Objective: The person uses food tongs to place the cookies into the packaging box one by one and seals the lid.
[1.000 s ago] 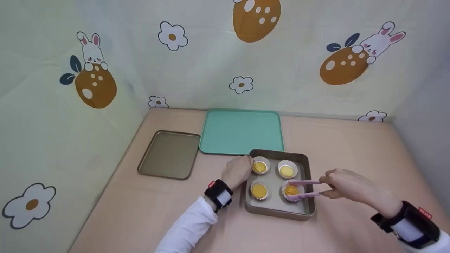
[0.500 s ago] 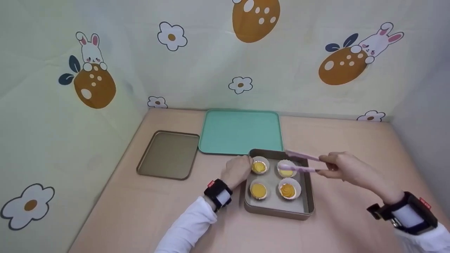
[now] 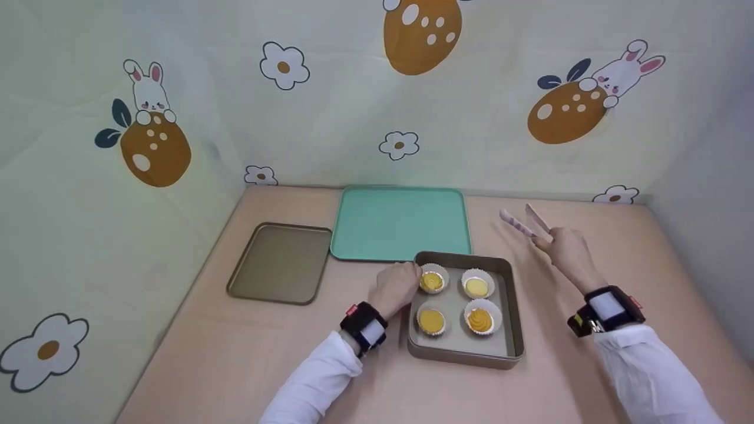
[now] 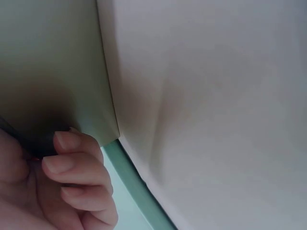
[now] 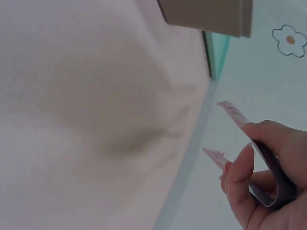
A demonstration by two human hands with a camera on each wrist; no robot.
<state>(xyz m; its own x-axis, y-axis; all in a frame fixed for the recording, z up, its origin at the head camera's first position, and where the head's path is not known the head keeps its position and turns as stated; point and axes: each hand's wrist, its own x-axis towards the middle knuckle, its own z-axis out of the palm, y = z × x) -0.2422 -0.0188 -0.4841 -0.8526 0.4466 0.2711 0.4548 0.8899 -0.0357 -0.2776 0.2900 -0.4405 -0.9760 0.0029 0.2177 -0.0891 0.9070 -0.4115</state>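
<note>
4 cups (image 3: 482, 317) show only in head view; right hand (image 3: 571, 254) holds tongs (image 3: 518, 224), left hand (image 3: 395, 288) grips box (image 3: 465, 359).

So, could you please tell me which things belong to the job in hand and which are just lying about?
Belonging to the job:
pink tongs, in the right hand
brown square tin, with the left hand at its left rim
four cakes in pleated paper cups, inside the tin

Seemingly just lying about:
turquoise tray, untouched by either hand
flat brown tray, likewise untouched
</note>
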